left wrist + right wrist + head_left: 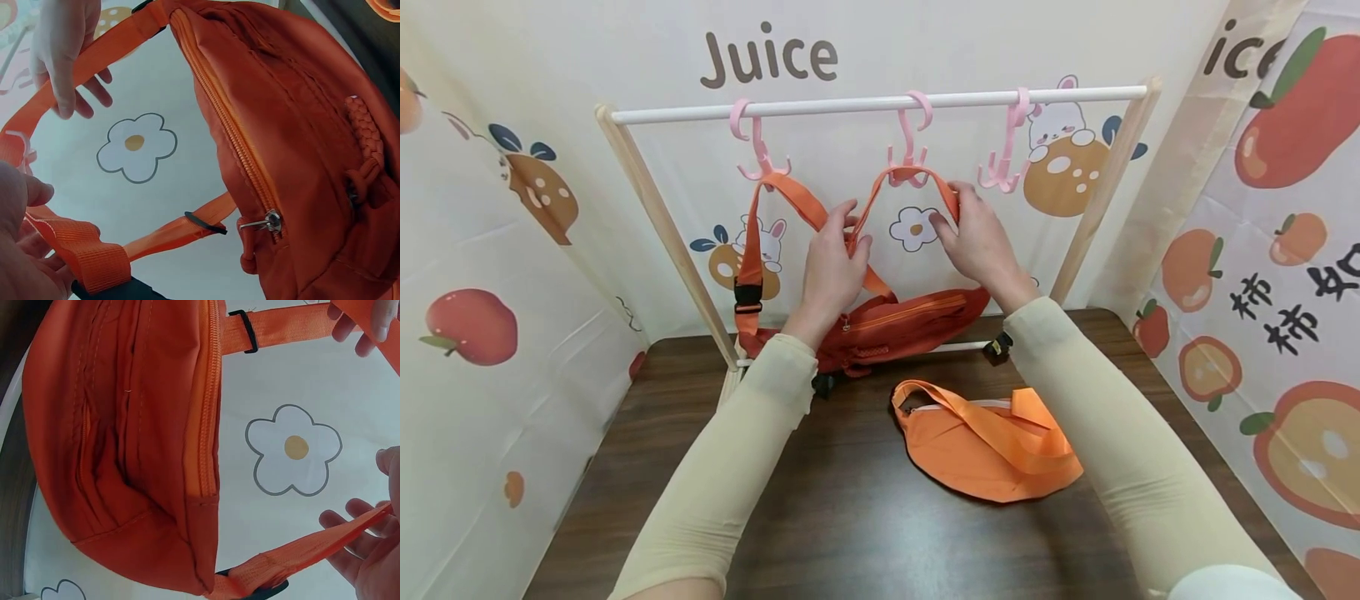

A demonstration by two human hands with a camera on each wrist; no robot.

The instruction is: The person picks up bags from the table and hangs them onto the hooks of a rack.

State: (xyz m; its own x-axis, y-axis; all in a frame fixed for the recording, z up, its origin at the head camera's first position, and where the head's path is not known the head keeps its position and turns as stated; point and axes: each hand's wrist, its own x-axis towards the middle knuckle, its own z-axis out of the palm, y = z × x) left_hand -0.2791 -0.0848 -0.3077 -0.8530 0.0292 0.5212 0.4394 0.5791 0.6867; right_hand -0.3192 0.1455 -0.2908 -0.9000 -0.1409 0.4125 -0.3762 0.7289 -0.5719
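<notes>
A red-orange waist bag [895,329] hangs tilted from the rack. Its orange strap [801,200] passes over the left pink hook [762,154] and the middle pink hook [910,150]. My left hand [835,271] touches the strap between these hooks, thumb apart from the fingers. At the strap's right side is my right hand [977,237]; in the right wrist view the strap crosses its extended fingers [340,522]. A black buckle [748,297] shows on the left strap length. The bag's zipper [228,125] appears closed in the left wrist view.
A lighter orange waist bag [977,450] lies on the dark wooden table [827,517], its strap folded over it. The third pink hook [1003,158] hangs farther right on the white rod [835,105]. Wooden posts [662,225] and printed wall sheets [497,400] frame the space.
</notes>
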